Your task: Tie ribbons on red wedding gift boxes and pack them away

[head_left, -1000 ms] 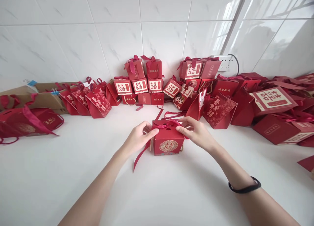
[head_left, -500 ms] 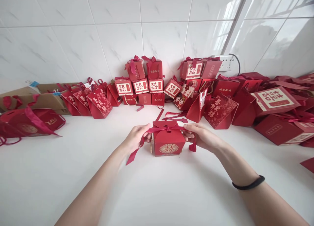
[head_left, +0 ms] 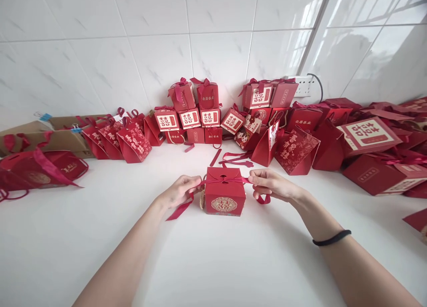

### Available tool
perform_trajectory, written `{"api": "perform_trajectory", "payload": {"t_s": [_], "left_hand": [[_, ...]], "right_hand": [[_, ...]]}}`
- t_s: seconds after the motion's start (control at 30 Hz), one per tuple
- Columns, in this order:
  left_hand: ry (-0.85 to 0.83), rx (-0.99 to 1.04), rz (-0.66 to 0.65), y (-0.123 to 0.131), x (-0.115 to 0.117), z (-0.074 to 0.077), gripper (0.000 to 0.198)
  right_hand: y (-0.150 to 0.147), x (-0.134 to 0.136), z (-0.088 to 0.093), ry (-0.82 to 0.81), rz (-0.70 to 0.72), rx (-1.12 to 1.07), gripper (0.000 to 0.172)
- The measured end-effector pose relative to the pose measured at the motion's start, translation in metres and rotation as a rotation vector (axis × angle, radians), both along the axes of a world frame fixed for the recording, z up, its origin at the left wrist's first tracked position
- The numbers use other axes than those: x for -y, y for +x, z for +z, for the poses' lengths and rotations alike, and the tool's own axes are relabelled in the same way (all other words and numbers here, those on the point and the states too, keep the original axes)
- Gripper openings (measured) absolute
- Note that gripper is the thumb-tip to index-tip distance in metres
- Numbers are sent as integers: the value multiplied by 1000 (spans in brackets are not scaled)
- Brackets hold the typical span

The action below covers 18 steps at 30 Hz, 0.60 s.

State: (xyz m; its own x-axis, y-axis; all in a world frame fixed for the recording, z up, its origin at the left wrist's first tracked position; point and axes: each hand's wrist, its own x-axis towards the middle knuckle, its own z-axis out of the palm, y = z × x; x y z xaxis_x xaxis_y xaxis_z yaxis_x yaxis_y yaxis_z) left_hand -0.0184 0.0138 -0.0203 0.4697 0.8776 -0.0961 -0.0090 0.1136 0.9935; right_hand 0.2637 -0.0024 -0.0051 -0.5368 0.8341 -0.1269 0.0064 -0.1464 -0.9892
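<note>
Two hands are on the work, and they are apart from each other: the left hand [head_left: 184, 189] at nine o'clock and the right hand [head_left: 271, 184] at three o'clock of one red gift box [head_left: 225, 197]. Each has its fingers pinched on the same one dark-pink ribbon [head_left: 231, 180], which passes tight across the lid. The box stands upright on the white worktop [head_left: 200, 262], in the middle between the hands; it bears one round gold emblem on its front. One ribbon tail hangs below the left hand. One black wristband [head_left: 332, 238] is on the right arm. At eleven o'clock from the box there is one stack of eight small boxes [head_left: 190, 118], in rows of two, three and three. At ten o'clock stand three triangular boxes [head_left: 134, 141] with gold characters, before one cardboard carton [head_left: 60, 140] with two blue clips [head_left: 76, 129]. Between two and three o'clock lies a pile of red boxes [head_left: 383, 171], overlapped, so I cannot count it.
</note>
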Motion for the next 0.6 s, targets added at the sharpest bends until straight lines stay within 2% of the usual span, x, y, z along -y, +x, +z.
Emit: {"api": "perform_trajectory", "payload": {"t_s": [0.13,0.23,0.4,0.5,0.6], "left_hand": [[0,20,1,2,2,1,56],[13,46,-5,6,4,4,55],[27,44,-84,12,11,11,48],[27,24,-140,16,14,14,47],[14,-54,-126,16,16,17,46]], "right_hand": [[7,0,4,140,-40,87,40],[5,7,13,273,-71,68,35],[-25,28,26,392,-159,-41,27],[-45,32,23,486,-273,76,26],[-55,30,16,603,-404,211,29]]}}
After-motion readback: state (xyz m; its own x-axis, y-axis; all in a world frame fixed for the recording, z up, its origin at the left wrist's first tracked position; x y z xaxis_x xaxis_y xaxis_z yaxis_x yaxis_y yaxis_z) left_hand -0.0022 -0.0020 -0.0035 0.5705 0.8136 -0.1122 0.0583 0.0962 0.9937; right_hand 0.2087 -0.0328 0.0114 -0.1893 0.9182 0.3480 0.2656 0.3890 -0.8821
